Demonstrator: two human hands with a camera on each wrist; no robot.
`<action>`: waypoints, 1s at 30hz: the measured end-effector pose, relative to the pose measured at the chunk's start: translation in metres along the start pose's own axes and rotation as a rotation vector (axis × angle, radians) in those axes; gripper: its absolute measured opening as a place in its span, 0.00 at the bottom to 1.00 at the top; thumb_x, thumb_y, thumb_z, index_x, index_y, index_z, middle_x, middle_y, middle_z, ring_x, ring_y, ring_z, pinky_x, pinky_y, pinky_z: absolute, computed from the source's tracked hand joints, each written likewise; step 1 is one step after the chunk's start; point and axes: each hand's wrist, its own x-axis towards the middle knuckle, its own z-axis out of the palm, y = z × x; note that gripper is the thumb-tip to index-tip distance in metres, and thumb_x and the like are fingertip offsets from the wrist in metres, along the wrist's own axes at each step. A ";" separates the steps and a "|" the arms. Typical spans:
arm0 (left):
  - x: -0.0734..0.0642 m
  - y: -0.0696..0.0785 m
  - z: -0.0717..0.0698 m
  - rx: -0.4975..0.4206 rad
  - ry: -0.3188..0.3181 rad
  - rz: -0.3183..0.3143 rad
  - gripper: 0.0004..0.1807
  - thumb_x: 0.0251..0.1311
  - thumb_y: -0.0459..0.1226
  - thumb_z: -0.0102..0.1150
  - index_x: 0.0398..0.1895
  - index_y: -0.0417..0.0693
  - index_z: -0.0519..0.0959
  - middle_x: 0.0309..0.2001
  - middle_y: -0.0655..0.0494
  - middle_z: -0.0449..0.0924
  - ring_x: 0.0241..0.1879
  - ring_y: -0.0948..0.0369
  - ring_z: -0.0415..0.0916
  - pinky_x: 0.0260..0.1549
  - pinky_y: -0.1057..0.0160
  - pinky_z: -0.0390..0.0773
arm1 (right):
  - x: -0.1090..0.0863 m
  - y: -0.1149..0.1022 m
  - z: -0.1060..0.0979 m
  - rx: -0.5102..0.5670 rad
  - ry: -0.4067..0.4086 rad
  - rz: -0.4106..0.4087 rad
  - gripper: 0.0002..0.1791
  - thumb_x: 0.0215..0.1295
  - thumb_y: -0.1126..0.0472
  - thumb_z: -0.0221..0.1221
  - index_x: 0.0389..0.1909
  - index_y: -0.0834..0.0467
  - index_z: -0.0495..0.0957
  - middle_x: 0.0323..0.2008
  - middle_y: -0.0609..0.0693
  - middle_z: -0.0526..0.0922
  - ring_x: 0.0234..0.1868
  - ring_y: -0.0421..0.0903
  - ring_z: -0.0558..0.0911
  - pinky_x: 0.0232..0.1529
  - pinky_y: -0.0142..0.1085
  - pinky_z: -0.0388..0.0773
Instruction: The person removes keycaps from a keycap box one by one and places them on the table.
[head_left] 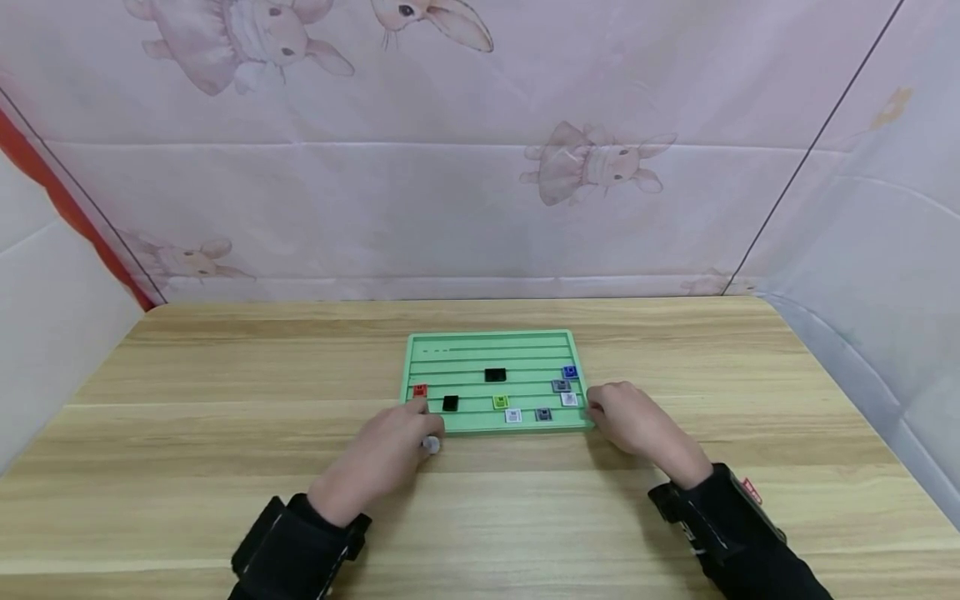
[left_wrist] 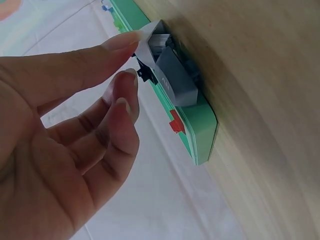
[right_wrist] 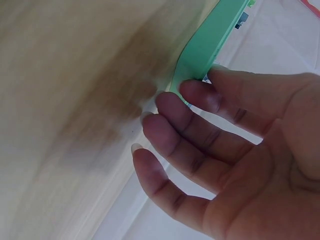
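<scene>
A green board (head_left: 487, 340) with raised rows lies on the table. Small square pieces stand on it, including a red piece (head_left: 420, 389), a yellow-green piece (head_left: 500, 402) and a blue piece (head_left: 570, 372). At the board's front left corner, my left hand (head_left: 390, 446) holds a grey plastic piece (left_wrist: 175, 80) with a paler flap under the thumb; the index finger is mostly hidden in the left wrist view. My right hand (head_left: 630, 417) grips the front right corner, thumb on the upper edge and index finger (right_wrist: 200, 95) below. Its other fingers are loosely bent beside the table.
Two black pieces, one a wider black block (head_left: 495, 375), sit among the rows. Wood-grain table (head_left: 225, 358) surrounds the board. Behind it hangs a pale cloth (head_left: 420, 208) printed with rabbits, and white cloth walls rise at both sides.
</scene>
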 end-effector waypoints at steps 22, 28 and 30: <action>0.004 -0.003 0.006 0.105 0.041 0.017 0.09 0.48 0.30 0.62 0.17 0.47 0.73 0.18 0.59 0.67 0.19 0.64 0.61 0.18 0.65 0.68 | 0.000 0.000 0.000 -0.009 0.000 0.001 0.05 0.58 0.69 0.54 0.24 0.61 0.74 0.17 0.48 0.69 0.19 0.42 0.66 0.20 0.35 0.66; 0.004 -0.003 0.007 0.113 0.057 0.036 0.10 0.48 0.29 0.61 0.17 0.47 0.71 0.18 0.59 0.67 0.20 0.64 0.61 0.19 0.66 0.67 | 0.000 -0.001 -0.001 -0.007 -0.007 0.010 0.05 0.58 0.69 0.54 0.24 0.61 0.74 0.17 0.48 0.69 0.19 0.42 0.66 0.20 0.34 0.66; 0.003 -0.003 0.007 0.114 0.058 0.036 0.11 0.48 0.27 0.60 0.17 0.47 0.71 0.17 0.59 0.66 0.19 0.64 0.61 0.18 0.66 0.67 | 0.000 -0.001 -0.001 -0.007 -0.008 0.011 0.05 0.58 0.69 0.54 0.24 0.61 0.74 0.17 0.48 0.69 0.19 0.42 0.66 0.20 0.34 0.66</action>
